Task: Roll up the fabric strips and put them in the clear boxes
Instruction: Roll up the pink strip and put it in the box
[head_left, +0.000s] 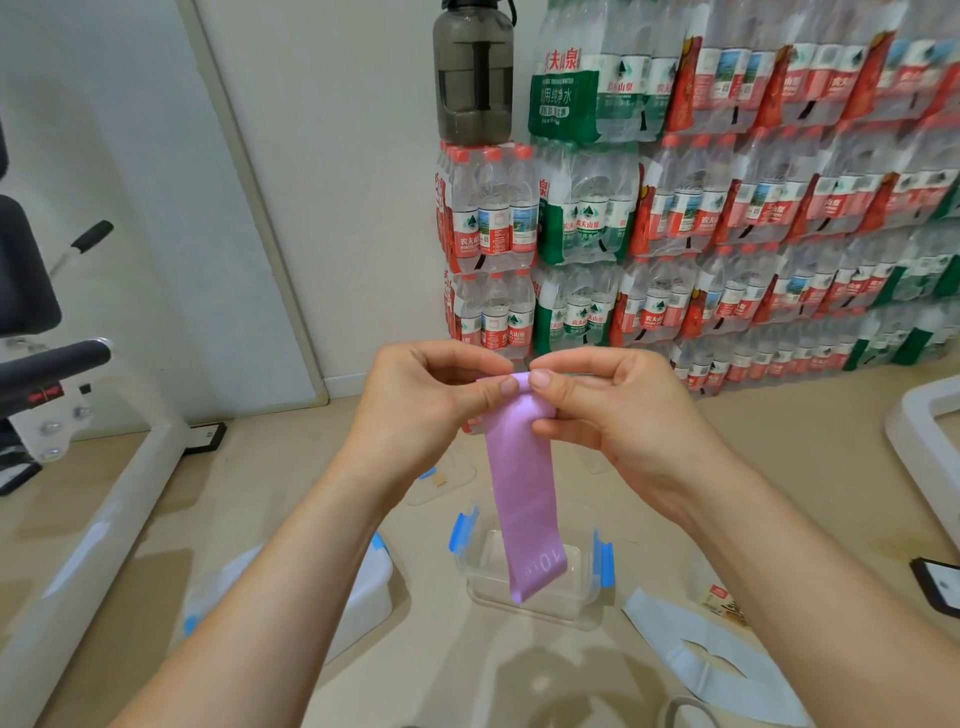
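A pink fabric strip (524, 499) hangs straight down in front of me, its top end curled into a small first turn. My left hand (431, 400) and my right hand (608, 405) both pinch that top end between thumb and fingers. The strip's lower end dangles over an open clear box with blue clips (587, 582) on the floor. A second clear box (363, 587) lies to the left, partly hidden by my left forearm. A pale blue-grey strip (717, 660) lies flat on the floor at the lower right.
Shrink-wrapped packs of water bottles (727, 218) are stacked along the wall ahead, a dark jug (472, 78) on top. White exercise equipment (93, 519) stands at the left. A clear lid (441, 483) lies beyond the box. A white frame (919, 431) and a dark object (937, 584) sit at the right.
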